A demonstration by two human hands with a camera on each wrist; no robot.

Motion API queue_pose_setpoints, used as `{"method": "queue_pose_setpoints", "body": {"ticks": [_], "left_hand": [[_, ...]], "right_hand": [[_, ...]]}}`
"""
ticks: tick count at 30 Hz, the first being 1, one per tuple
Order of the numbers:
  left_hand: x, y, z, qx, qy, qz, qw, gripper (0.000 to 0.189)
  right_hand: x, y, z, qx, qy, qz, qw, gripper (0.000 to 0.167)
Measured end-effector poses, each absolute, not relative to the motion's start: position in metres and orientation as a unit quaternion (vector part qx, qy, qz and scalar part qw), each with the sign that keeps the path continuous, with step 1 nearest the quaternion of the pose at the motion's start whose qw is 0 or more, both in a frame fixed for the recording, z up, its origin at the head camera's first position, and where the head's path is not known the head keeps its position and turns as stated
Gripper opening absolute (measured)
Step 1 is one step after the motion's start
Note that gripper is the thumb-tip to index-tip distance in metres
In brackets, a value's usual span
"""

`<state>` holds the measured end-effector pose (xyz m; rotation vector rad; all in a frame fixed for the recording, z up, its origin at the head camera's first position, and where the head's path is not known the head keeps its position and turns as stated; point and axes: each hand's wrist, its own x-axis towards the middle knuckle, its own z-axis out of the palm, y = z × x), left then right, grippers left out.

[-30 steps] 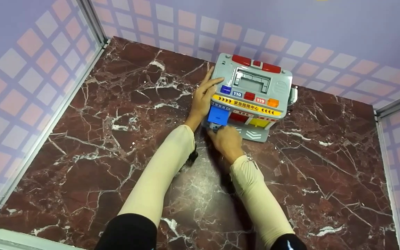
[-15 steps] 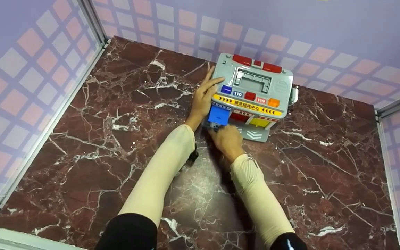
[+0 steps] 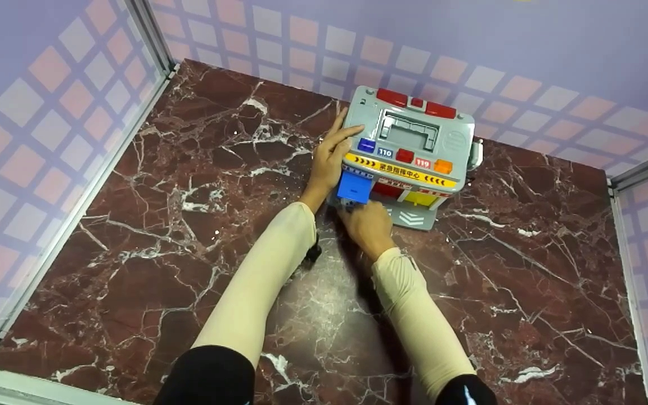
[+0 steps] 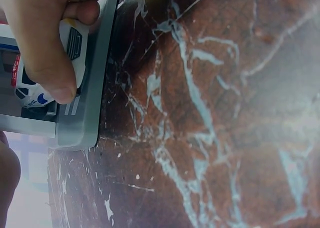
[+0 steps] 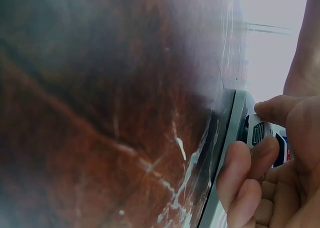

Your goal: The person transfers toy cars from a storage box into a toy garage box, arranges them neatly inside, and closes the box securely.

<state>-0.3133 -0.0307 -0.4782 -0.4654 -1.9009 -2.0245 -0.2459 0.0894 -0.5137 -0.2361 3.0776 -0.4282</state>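
A grey toy station building (image 3: 453,138) stands near the back wall, its blue door (image 3: 353,188) swung outward. My left hand (image 3: 329,160) rests against its left side, fingers extended, with some fingertips on the roof edge. At the blue doorway my right hand (image 3: 370,228) pinches a small white toy police car (image 4: 76,50) between thumb and fingers. The car is partly inside the opening, on the grey base; in the right wrist view its front grille (image 5: 258,133) shows between thumb and fingers. From the head view, the door and my hand hide most of it.
Red and yellow doors (image 3: 421,199) sit right of the blue one, above a grey ramp (image 3: 412,218) with white arrows. The building stands on a dark red marbled surface (image 3: 161,270). Patterned panels (image 3: 324,50) enclose the back and sides.
My right hand has shifted slightly toward the doorway with the police car, so less of the car shows below the blue door. The left hand and building stay put.
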Motion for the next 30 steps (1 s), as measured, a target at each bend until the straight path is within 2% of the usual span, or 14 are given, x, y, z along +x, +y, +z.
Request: {"method": "queue_pose_setpoints", "body": {"ticks": [6, 13, 20, 30], "left_hand": [[-0.33, -0.027, -0.502, -0.152, -0.668, -0.71, 0.164, 0.034], [-0.312, -0.031, -0.477, -0.161, -0.663, -0.713, 0.162, 0.033], [-0.313, -0.03, -0.478, -0.162, -0.654, -0.722, 0.16, 0.034], [-0.314, -0.031, -0.479, -0.17, -0.66, -0.713, 0.166, 0.034]], "right_hand": [[-0.247, 0.089, -0.514, -0.051, 0.986, -0.157, 0.006, 0.047], [-0.249, 0.088, -0.511, -0.012, 0.985, -0.173, 0.023, 0.051], [-0.251, 0.09, -0.511, 0.0, 0.983, -0.178, 0.034, 0.053], [-0.253, 0.09, -0.512, -0.019, 0.981, -0.191, -0.002, 0.045]]}}
